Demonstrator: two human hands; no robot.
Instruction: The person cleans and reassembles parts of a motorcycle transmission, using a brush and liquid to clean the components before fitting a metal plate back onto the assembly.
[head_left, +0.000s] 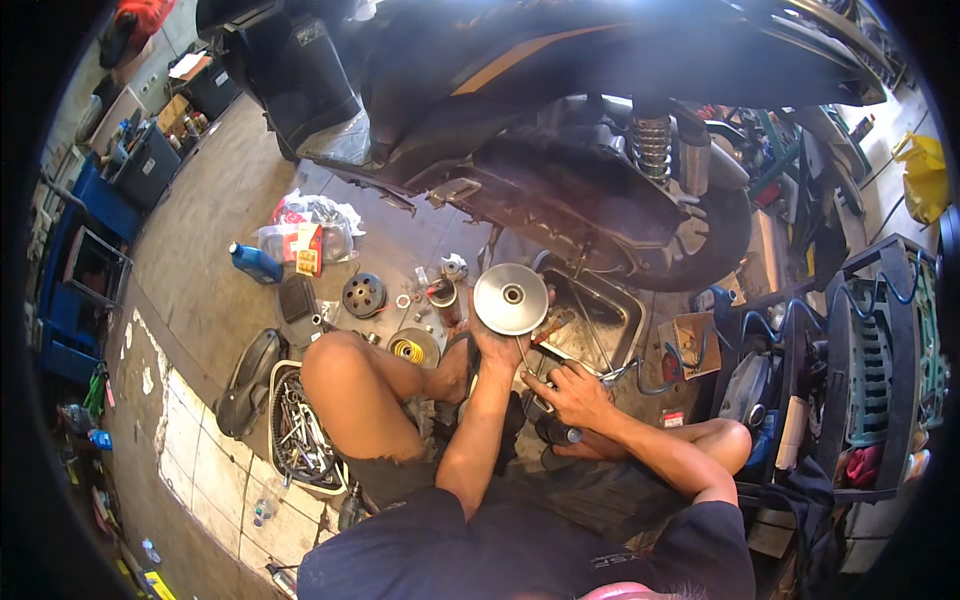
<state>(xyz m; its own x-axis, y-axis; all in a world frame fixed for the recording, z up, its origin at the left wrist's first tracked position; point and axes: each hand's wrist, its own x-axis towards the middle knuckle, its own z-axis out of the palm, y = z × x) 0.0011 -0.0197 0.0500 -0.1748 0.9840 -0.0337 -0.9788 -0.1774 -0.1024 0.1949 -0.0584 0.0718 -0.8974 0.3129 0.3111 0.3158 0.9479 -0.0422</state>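
My left hand (495,345) is shut on a round silver metal disc (493,298) with a hub in its middle, held face up. My right hand (568,392) is just to its lower right, fingers apart and slightly bent over a metal tool (585,372); any contact is unclear. Behind them sits a metal tray (628,322) with dark residue and rods in it. Left of the disc are a dark cylindrical part (445,308), a black perforated round part (364,294), a cup part with a yellow spring (408,350), and small loose parts.
A dark scooter (500,150) with a shock spring spans the top. A blue bottle (255,263), plastic bags (310,225) and a tool-filled tray (302,430) lie at left. A tool rack (865,360) with coiled hose and a cardboard box (692,342) are at right.
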